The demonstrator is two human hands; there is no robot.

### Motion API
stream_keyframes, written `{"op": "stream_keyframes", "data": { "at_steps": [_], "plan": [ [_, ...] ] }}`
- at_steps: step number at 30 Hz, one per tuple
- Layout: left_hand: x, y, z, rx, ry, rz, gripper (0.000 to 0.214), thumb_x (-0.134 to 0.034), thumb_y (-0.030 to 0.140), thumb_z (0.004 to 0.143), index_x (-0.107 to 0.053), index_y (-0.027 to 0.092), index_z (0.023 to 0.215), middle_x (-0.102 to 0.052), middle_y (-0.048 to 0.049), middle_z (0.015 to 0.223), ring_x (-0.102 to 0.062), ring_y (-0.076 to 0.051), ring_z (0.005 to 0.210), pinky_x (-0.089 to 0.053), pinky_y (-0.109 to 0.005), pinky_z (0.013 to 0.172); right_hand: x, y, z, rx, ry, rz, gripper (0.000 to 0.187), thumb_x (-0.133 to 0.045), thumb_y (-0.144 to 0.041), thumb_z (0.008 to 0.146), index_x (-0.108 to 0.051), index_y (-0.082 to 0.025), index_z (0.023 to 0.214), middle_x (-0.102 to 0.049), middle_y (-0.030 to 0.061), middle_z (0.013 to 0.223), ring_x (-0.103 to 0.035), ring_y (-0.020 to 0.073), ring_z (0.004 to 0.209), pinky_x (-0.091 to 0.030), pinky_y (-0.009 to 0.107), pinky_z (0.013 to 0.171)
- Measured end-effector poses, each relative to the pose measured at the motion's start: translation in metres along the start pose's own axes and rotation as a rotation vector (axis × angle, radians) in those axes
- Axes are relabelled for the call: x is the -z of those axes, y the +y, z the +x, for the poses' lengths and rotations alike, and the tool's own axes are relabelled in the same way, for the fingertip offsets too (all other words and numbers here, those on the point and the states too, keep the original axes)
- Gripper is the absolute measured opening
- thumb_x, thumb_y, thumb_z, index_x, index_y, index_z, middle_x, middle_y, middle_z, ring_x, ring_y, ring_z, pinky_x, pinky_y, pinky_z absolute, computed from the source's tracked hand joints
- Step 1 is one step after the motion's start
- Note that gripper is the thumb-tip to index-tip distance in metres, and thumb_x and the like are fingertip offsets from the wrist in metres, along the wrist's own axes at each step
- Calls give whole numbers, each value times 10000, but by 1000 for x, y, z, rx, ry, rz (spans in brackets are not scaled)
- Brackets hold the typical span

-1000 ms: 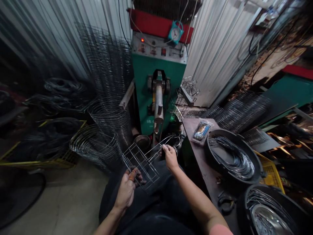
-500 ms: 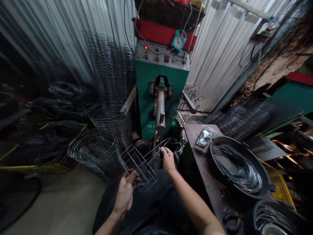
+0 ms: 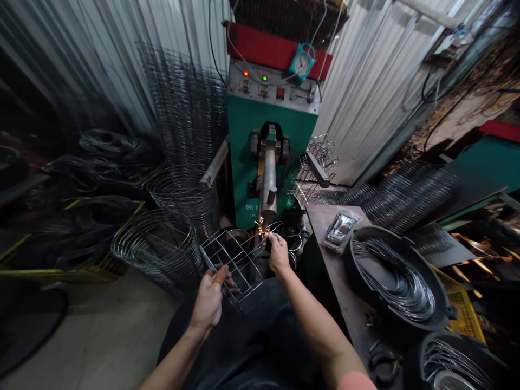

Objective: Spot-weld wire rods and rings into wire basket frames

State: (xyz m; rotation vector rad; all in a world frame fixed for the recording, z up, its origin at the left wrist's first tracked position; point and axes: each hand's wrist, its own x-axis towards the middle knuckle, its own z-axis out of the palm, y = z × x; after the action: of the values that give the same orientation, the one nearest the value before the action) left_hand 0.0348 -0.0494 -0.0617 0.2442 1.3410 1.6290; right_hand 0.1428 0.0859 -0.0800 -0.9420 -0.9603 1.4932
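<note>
My left hand [image 3: 211,295] is closed on the near left edge of a wire rack [image 3: 231,250], an open grid of thin metal rods. At the rack's far right corner, my right hand [image 3: 278,252] pinches a thin rod that curves out to the right. Orange sparks [image 3: 263,228] burst where the metal meets the tip of the spot welder's arm [image 3: 268,187], just beyond my right fingertips. The green spot welder [image 3: 244,135] stands straight ahead, with a red and a green lamp lit on its panel.
Stacked wire rings [image 3: 158,249] stand on the left beside a yellow crate [image 3: 122,271] of dark wire. On the right, a bench [image 3: 320,227] holds a phone [image 3: 340,229] and a black round tub [image 3: 441,292] of wire rods. A pair of pliers [image 3: 385,363] lies nearer.
The rack and my right hand have moved slightly up to the welder tip. Sparks have appeared there, and the green lamp has come on.
</note>
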Motion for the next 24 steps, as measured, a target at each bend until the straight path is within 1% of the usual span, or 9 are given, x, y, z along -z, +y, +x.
{"op": "stream_keyframes", "data": {
  "at_steps": [3,5,6,9,10,12,14,16,24],
  "plan": [
    [-2,5,0,4,-7,7,372,-712,396,591,-523,176,823,-504,48,658,-456,-83,514,-399,-204,425,4,-2,1,-55,-19,-37,274,-593,-446,682,-520,-191,614,-508,-32,535,-457,98,481,-391,236,480],
    [-2,4,0,10,8,-10,368,-710,392,592,-516,179,821,-489,58,653,-423,-68,493,-380,-194,417,13,-8,3,-35,-33,-170,267,-589,-443,691,-543,-187,633,-532,-22,559,-492,114,532,-415,248,531],
    [-3,3,0,11,17,-24,364,-709,389,594,-513,181,819,-484,61,655,-412,-62,487,-374,-191,416,18,-13,6,21,-12,-268,253,-590,-432,698,-561,-185,651,-552,-13,588,-511,124,575,-428,257,573],
    [-5,-1,1,7,28,-76,357,-715,388,593,-506,186,799,-470,66,655,-382,-50,466,-339,-183,396,35,-32,20,312,49,-567,196,-637,-377,685,-620,-191,745,-614,29,785,-551,162,787,-431,288,760],
    [-6,-3,2,-1,30,-95,359,-722,387,586,-502,186,787,-463,70,648,-365,-44,452,-312,-178,382,40,-38,27,388,8,-641,194,-658,-363,676,-635,-199,776,-618,40,857,-548,172,854,-417,297,814],
    [-8,-6,3,-17,34,-137,370,-742,375,566,-490,187,762,-427,83,612,-317,-29,421,-248,-165,360,48,-50,40,452,-181,-746,184,-671,-352,681,-658,-213,801,-610,47,925,-545,178,912,-398,302,861],
    [-9,-8,5,-24,48,-172,394,-767,363,540,-481,183,743,-377,98,574,-278,-18,405,-210,-157,359,54,-58,51,438,-366,-804,156,-655,-352,709,-676,-222,793,-604,35,900,-557,167,880,-404,298,844],
    [-11,-8,8,-30,73,-196,419,-784,362,513,-484,177,740,-350,105,558,-275,-13,408,-216,-152,368,58,-61,59,422,-447,-831,142,-647,-349,724,-686,-227,784,-593,22,860,-562,155,833,-415,291,812],
    [-12,9,23,-121,64,-224,402,-790,296,491,-478,163,706,-372,104,573,-267,-1,413,-202,-146,363,53,-49,67,433,-423,-821,116,-650,-330,721,-682,-224,755,-593,9,804,-558,145,776,-418,261,740]
  ]
}}
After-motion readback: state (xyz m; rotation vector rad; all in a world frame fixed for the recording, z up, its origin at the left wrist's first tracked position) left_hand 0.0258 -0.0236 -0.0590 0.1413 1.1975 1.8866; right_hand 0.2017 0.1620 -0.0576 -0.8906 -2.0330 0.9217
